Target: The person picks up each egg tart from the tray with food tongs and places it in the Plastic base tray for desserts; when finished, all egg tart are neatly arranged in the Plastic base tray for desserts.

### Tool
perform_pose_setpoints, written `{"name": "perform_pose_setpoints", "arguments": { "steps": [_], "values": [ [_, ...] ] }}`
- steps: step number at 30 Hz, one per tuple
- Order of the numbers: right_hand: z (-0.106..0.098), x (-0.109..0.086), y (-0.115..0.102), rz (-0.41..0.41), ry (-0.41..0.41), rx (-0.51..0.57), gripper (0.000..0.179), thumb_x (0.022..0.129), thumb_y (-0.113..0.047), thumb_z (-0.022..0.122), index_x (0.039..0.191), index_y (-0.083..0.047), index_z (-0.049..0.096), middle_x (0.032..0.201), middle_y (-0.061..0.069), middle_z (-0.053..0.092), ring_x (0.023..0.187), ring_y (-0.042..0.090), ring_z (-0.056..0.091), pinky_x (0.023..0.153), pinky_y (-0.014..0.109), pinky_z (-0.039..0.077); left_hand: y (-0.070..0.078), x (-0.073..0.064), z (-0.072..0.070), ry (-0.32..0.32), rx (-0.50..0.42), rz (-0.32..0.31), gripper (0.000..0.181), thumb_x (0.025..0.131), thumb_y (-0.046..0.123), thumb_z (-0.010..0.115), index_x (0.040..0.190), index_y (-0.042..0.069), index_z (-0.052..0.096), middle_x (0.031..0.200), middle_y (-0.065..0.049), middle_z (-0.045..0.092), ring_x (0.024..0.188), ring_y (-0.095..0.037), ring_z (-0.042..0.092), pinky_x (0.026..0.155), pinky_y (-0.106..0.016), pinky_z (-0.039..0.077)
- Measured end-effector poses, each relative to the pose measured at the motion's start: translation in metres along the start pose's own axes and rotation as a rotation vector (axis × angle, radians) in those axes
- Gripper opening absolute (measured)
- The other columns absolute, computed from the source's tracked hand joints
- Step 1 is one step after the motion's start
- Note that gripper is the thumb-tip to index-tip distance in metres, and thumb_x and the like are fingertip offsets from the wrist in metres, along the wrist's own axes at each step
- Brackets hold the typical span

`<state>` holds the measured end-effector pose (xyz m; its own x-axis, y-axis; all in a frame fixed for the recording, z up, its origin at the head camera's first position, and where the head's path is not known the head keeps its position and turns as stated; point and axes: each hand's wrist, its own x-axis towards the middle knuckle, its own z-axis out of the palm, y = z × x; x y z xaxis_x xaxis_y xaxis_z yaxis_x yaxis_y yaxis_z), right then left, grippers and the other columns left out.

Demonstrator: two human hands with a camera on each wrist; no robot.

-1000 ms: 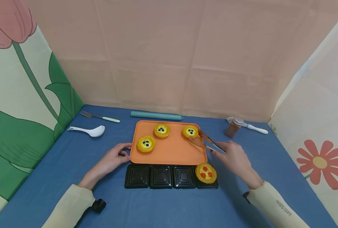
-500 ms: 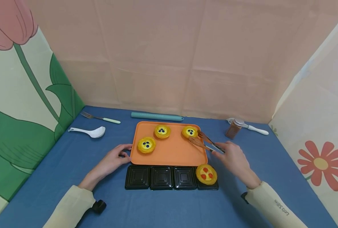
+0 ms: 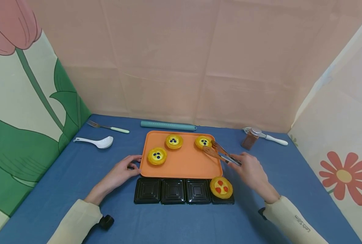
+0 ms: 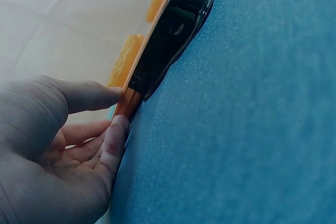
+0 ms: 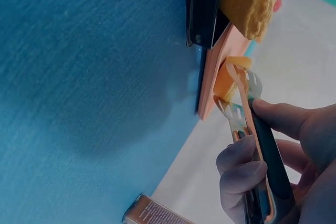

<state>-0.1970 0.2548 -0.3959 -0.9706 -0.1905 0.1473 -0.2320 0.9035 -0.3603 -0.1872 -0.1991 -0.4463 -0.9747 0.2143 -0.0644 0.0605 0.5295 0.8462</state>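
Brown-tipped tongs [image 3: 211,151] partly hide one yellow tart [image 3: 201,141]

Orange tray [image 3: 184,166], golden-yellow tarts [image 3: 157,156] with dark blue dots on paler centres, golden tart [image 3: 221,187] with red pieces, black mould [image 3: 173,191] patterned in nested squares, brown-tipped tongs [image 3: 212,153], blue tablecloth [image 3: 181,223], teal rod [image 3: 168,126], white ladle [image 3: 103,142], coral-red flower [image 3: 343,175] with yellow centre

Left hand [image 3: 123,171] touches an orange tray [image 3: 184,166] while the right hand [image 3: 251,170] grips tongs [image 3: 212,152]
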Motion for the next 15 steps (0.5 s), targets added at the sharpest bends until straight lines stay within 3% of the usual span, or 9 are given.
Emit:
{"name": "perform_pose_setpoints", "arguments": {
  "steps": [5, 15],
  "values": [
    [-0.001, -0.003, 0.0, -0.008, 0.006, -0.005, 0.041, 0.093, -0.022, 0.075, 0.131, -0.005, 0.069, 0.078, 0.004, 0.052, 0.048, 0.017, 0.04, 0.041, 0.03, 0.033, 0.0, 0.0, 0.0, -0.002, -0.002, -0.001, 0.056, 0.097, 0.014, 0.066, 0.148, 0.001, 0.047, 0.136, -0.015, 0.051, 0.102, -0.023, 0.056, 0.086, -0.04, 0.046],
    [-0.007, -0.018, -0.003, -0.054, 0.05, 0.012, 0.042, 0.093, -0.022, 0.075, 0.13, -0.004, 0.069, 0.087, 0.007, 0.06, 0.051, 0.015, 0.041, 0.042, 0.03, 0.034, -0.001, 0.001, 0.0, 0.0, 0.0, -0.002, 0.056, 0.097, 0.014, 0.066, 0.148, 0.002, 0.047, 0.136, -0.015, 0.051, 0.102, -0.023, 0.056, 0.086, -0.04, 0.046]
  ]
}}
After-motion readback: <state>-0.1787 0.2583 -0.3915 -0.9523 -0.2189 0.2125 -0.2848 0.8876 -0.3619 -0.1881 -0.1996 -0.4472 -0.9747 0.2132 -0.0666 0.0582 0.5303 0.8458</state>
